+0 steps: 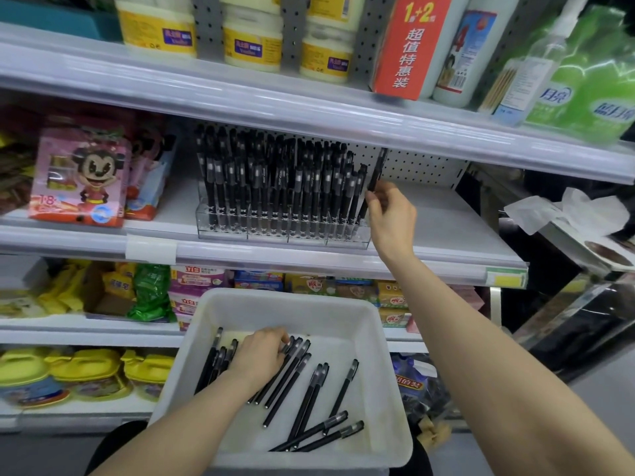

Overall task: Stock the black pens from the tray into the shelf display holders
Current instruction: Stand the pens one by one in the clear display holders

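A white plastic tray (385, 365) sits low in front of me with several loose black pens (311, 400) lying in it. My left hand (259, 355) is down in the tray, its fingers curled over a bunch of pens near the far side. On the middle shelf stands a clear display holder (285, 231) packed with upright black pens. My right hand (391, 214) is at the holder's right end and pinches one black pen (377, 171), held upright just above the rightmost slots.
Pink toy boxes (80, 176) stand left of the holder. The shelf board to the holder's right (457, 228) is bare, with pegboard behind it. Jars and bottles fill the shelf above; snack packs fill the shelves below. A dark counter with tissue (567, 211) stands at right.
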A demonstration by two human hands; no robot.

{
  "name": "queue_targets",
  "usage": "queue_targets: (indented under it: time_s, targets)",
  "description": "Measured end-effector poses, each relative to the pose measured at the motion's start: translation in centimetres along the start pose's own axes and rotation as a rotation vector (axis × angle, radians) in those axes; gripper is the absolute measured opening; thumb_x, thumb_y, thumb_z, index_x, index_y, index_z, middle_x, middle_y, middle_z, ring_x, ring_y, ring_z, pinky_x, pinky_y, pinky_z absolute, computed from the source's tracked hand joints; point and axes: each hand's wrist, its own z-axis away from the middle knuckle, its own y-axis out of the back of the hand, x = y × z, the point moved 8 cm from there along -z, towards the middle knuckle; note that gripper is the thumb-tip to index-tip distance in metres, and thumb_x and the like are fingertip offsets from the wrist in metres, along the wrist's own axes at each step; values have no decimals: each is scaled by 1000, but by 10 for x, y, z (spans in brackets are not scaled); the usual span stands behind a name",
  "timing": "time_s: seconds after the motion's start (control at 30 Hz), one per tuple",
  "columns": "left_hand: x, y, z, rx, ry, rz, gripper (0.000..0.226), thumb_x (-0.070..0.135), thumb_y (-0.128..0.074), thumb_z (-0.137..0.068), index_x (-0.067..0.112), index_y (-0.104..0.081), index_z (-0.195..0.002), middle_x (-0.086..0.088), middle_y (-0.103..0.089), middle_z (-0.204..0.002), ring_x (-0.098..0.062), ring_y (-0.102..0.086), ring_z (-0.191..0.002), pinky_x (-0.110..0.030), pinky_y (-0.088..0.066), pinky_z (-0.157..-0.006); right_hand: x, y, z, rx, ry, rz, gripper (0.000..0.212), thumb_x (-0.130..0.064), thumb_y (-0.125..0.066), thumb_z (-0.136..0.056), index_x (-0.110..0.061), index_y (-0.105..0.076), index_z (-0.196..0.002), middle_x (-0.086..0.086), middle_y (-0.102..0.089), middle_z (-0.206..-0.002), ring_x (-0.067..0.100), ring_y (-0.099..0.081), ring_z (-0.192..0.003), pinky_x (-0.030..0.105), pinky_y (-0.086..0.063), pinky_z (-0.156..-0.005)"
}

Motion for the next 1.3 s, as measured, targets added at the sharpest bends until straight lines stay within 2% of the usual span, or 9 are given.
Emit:
queue_targets:
  time_s: [0.17,0.3,0.5,0.63,0.9,1.07,1.17,1.3]
  targets:
    - [0,0,-1,12,-9,-12,31,13,-57,-89,23,-60,-119,3,-65,-111,-17,-61,-102,-29,-49,-89,14,-13,3,-76,-25,103,26,-22,-55,-99,-6,-64,-117,7,-70,-100,20,-63,-89,30,-51,-79]
    - [2,-1,-2,23,-21,-28,31,14,-57,-90,21,-62,-120,1,-65,-114,-17,-61,-103,-29,-48,-91,24,-18,9,-61,-14,193,22,-21,-56,-96,-8,-69,-108,11,-63,-104,26,-57,-96,32,-45,-80]
    - [0,-2,-2,17,-7,-55,29,17,-58,-91,20,-64,-119,0,-65,-114,-19,-62,-102,-31,-49,-91,24,-18,10,-32,-47,181,22,-20,-54,-97,-6,-71,-103,11,-65,-102,26,-59,-91,29,-42,-76]
    - [0,-3,-3,15,-4,-62,30,18,-59,-91,20,-64,-120,0,-65,-115,-19,-63,-103,-31,-50,-92,25,-16,11,-30,-58,128,23,-22,-56,-96,-7,-72,-105,8,-68,-98,28,-59,-94,37,-49,-81]
    - [2,-1,-3,2,11,-87,27,17,-59,-90,19,-66,-116,-1,-66,-112,-20,-63,-102,-32,-50,-90,25,-13,9,-34,-54,122,20,-22,-58,-95,-8,-71,-101,7,-68,-100,25,-57,-99,32,-42,-82]
    - [3,0,-2,-30,41,-91,25,18,-60,-89,18,-68,-113,-3,-68,-110,-21,-64,-100,-32,-52,-90,33,-17,7,-39,-62,176,22,-24,-59,-95,-7,-72,-98,9,-68,-103,28,-58,-98,33,-45,-81]
    - [-1,9,-2,-13,95,-26,20,19,-60,-89,19,-71,-106,0,-70,-104,-18,-64,-96,-30,-52,-86,31,-16,10,-17,-48,191,21,-25,-58,-96,-9,-69,-105,6,-65,-101,23,-53,-98,30,-40,-78]
    - [1,36,-4,60,152,220,27,19,-63,-89,23,-68,-116,6,-69,-104,-10,-60,-92,-23,-47,-87,22,-8,27,76,2,104,19,-23,-59,-95,-13,-57,-112,-1,-56,-94,14,-46,-93,25,-33,-75]
